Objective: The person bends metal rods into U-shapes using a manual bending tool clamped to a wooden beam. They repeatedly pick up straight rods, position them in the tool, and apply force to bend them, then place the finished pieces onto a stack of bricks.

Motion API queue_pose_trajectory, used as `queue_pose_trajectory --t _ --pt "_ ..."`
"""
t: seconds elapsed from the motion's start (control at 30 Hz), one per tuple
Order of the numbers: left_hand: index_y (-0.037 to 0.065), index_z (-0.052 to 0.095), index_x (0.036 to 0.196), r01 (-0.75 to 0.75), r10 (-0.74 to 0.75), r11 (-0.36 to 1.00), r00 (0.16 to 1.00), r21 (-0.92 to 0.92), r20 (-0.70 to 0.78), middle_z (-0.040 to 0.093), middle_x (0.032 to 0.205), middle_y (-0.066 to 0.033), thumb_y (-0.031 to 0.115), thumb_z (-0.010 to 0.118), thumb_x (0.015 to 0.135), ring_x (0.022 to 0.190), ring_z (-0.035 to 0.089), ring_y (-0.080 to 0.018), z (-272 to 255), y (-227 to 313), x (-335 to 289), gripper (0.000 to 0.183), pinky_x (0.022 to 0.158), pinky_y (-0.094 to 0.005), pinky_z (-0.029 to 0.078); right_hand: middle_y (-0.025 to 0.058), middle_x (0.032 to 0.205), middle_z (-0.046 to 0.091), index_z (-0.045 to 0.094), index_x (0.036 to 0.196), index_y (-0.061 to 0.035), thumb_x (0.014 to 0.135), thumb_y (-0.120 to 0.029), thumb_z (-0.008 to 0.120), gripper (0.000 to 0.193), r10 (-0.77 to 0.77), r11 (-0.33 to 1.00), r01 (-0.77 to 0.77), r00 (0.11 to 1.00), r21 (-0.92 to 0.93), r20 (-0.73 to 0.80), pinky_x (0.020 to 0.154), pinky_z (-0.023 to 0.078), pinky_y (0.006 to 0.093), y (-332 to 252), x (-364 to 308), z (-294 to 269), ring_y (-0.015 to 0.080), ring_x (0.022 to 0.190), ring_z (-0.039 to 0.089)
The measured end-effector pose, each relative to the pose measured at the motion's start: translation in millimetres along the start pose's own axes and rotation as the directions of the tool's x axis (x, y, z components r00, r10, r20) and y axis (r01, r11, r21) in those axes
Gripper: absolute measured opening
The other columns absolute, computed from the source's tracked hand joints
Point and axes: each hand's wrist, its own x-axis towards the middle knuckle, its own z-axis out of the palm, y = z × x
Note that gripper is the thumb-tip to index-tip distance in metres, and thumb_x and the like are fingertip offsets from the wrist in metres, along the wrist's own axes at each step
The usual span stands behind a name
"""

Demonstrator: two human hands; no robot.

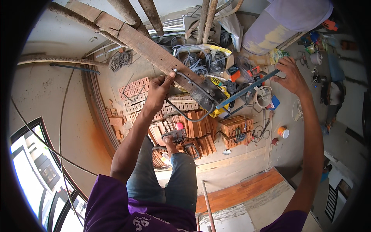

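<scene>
A long wooden plank [148, 50] slants across the upper middle, with metal pins and a dark plate at its lower right end. Against the pins lies a thin dark steel rod [193, 120], bent into a loop that hangs below the plank. My left hand [159, 92] is closed on the rod, its thumb beside a pin. My right hand [291, 75] grips the upper end of a blue-grey metal bar [249, 88]. The bar's lower end, which has a short side prong, is close to the plank's end and the rod's bend; whether they touch I cannot tell.
Stacked bricks [135, 91] and reddish tiles [206, 127] lie far below, around my foot [170, 141]. Rusty poles [125, 13] rise above the plank. Clear hoses [197, 58], a white bucket [263, 96] and a wrapped roll [270, 31] are beyond. Cables [62, 127] hang at left.
</scene>
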Motion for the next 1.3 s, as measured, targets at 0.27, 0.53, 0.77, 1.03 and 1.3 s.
queue_pose_trajectory --t 0.27,0.53,0.77,1.03,1.3 --pt "-0.001 0.066 0.083 -0.146 0.154 0.973 0.987 0.179 -0.033 0.054 0.062 0.0034 0.045 0.059 0.094 0.055 0.039 -0.0031 0 -7 1 0.048 0.048 -0.0224 0.030 0.0109 0.088 0.052 0.059 0.091 -0.0008 0.073 -0.036 0.074 0.043 0.062 0.993 -0.064 0.998 -0.103 -0.013 0.090 0.037 0.0418 -15 -4 -3 0.0291 0.091 0.049" --pt "-0.002 0.066 0.084 -0.179 0.186 0.971 0.982 0.156 -0.032 0.055 0.065 0.0023 0.045 0.062 0.092 0.057 0.042 -0.0043 7 0 -2 0.048 0.049 -0.0227 0.034 0.0124 0.088 0.048 0.055 0.090 -0.0002 0.072 -0.041 0.073 0.048 0.081 0.993 -0.085 0.995 -0.082 -0.049 0.087 0.035 0.0441 -26 -26 6 0.0312 0.089 0.046" --pt "0.011 0.051 0.068 0.124 -0.104 0.980 0.986 -0.156 0.131 0.038 0.058 0.0070 0.044 0.065 0.090 0.049 0.034 -0.0059 -6 -1 5 0.042 0.047 -0.0244 0.031 0.0122 0.089 0.049 0.056 0.092 -0.0004 0.069 -0.033 0.077 0.045 0.127 0.990 -0.130 0.990 -0.060 -0.054 0.087 0.035 0.0430 -30 -29 -4 0.0310 0.091 0.046" --pt "0.014 0.047 0.077 0.201 -0.075 0.883 0.952 -0.424 0.296 0.028 0.061 0.0095 0.035 0.056 0.096 0.052 0.024 -0.0030 -7 -9 2 0.030 0.050 -0.0198 0.025 0.0100 0.086 0.052 0.062 0.098 -0.0008 0.071 -0.036 0.075 0.046 0.240 0.966 -0.243 0.970 -0.093 -0.039 0.089 0.036 0.0409 -46 -56 14 0.0278 0.091 0.049" --pt "0.018 0.043 0.071 0.271 -0.112 0.763 0.949 -0.587 0.293 0.028 0.058 0.0111 0.034 0.055 0.098 0.048 0.024 -0.0017 3 -11 1 0.034 0.046 -0.0188 0.023 0.0104 0.089 0.053 0.060 0.093 -0.0022 0.070 -0.031 0.078 0.041 0.312 0.949 -0.314 0.948 -0.033 -0.059 0.087 0.036 0.0416 -55 -76 27 0.0285 0.091 0.049"
